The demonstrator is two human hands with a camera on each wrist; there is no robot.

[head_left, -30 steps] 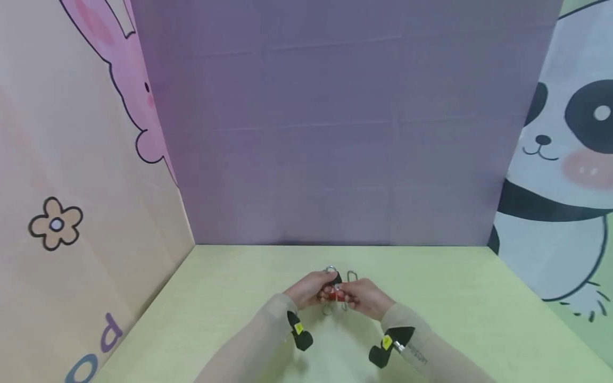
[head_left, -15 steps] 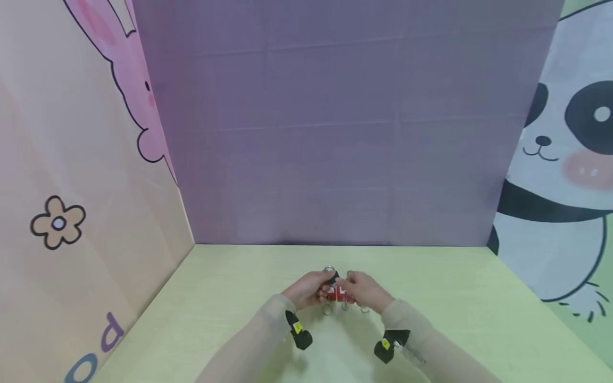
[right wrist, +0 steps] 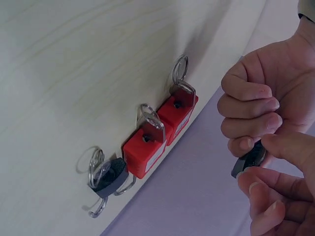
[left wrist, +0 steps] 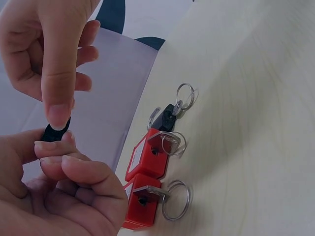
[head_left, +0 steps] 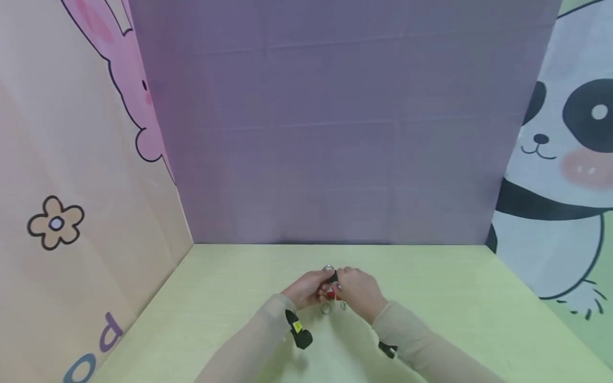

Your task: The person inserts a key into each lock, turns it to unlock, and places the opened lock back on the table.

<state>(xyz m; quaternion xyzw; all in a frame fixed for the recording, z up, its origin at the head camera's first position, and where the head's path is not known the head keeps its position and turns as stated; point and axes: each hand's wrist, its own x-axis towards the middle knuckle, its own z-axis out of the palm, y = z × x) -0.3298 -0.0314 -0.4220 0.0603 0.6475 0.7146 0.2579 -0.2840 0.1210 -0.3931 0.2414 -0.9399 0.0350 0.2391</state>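
Both hands meet over the table, with a small black padlock between them. My left hand (head_left: 306,290) grips it with curled fingers, and a silver loop shows just above the thumb. From the other side my right hand (head_left: 361,292) pinches the black padlock (right wrist: 250,160) between thumb and finger. Much of its body is covered by the fingers. Below the hands two red padlocks (left wrist: 150,156) stand side by side, each with a key and ring in it. Beside them sits another black padlock (right wrist: 110,179) with a key, hidden behind my right hand in the head view.
The pale wooden table (head_left: 239,271) reaches back to a purple cloth wall (head_left: 311,133). Printed cloths with a panda (head_left: 541,239) and a flower (head_left: 56,223) hang at the right and left sides. Dark wrist cameras hang below both sleeves.
My right hand has risen from low by the red padlocks and turned over onto the black padlock at my left thumb, covering the rightmost padlock. My left hand has barely moved.
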